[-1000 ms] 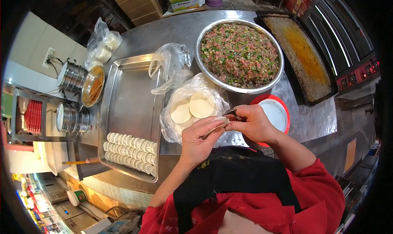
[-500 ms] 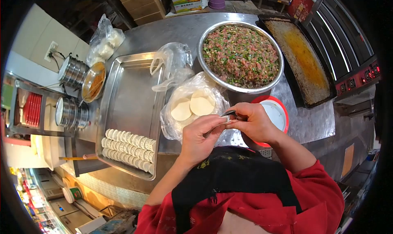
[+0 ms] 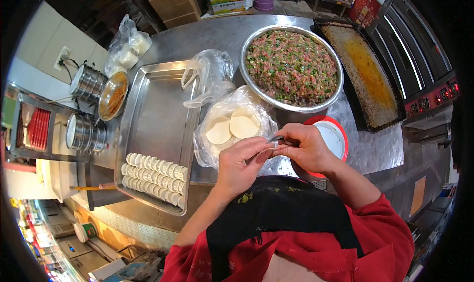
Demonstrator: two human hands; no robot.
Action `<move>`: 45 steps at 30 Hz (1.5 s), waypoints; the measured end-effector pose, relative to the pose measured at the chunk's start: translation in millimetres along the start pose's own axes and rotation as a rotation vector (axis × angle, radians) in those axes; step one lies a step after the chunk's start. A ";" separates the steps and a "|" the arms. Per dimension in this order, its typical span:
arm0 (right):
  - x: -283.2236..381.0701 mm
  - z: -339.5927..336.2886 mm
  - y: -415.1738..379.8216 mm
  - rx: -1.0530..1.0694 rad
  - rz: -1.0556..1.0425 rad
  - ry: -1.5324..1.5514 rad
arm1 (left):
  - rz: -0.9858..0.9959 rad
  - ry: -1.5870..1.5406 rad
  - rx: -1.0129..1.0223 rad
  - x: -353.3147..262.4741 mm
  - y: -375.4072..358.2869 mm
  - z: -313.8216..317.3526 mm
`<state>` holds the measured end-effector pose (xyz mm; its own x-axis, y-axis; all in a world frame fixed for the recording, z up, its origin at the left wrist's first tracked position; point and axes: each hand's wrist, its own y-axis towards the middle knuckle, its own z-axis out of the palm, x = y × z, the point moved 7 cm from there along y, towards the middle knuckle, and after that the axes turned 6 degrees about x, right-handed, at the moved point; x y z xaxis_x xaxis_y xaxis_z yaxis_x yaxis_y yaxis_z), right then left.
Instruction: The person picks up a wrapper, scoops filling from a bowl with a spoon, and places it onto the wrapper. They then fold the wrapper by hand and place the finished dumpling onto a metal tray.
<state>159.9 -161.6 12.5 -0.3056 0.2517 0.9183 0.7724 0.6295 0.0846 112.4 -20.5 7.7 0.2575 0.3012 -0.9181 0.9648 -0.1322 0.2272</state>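
Observation:
My left hand (image 3: pixel 241 164) and my right hand (image 3: pixel 308 145) meet in front of the apron, both closed. Between their fingertips shows a whitish bit of dumpling (image 3: pixel 274 144), mostly hidden by the fingers. A slim dark metal tool (image 3: pixel 282 138) is tucked in my right hand; its working end is out of sight. Just beyond my left hand, round dumpling wrappers (image 3: pixel 244 127) lie in an open plastic bag (image 3: pixel 207 154). A large metal bowl (image 3: pixel 242 65) heaped with meat and green onion filling (image 3: pixel 291 67) stands farther off. Beside my right hand is a red-rimmed dish (image 3: pixel 344 143).
On the left, a metal tray (image 3: pixel 160 97) holds rows of finished dumplings (image 3: pixel 154 179) at its near end. A dark baking pan (image 3: pixel 363 70) lies at the right, next to an oven (image 3: pixel 419 50). Steel canisters (image 3: pixel 86 134) and a spice bowl (image 3: pixel 112 95) stand far left.
Both hands stay together at nearly the same spot, with the fingers shifting slightly on the dumpling. The view has tilted a little; the surrounding things look unmoved.

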 end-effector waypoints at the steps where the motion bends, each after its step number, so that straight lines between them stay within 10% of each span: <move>1: -1.4 -0.6 -0.5 -0.007 0.048 0.020 | 0.029 -0.003 0.012 -2.1 0.6 1.6; 45: 11.4 1.5 -2.3 0.062 -0.120 -0.107 | -0.027 0.115 -0.038 0.3 -12.0 -0.9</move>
<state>153.9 -159.0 22.1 -0.4541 0.2466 0.8561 0.6916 0.7034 0.1642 100.9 -17.9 5.0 0.2332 0.4106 -0.8815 0.9723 -0.0872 0.2167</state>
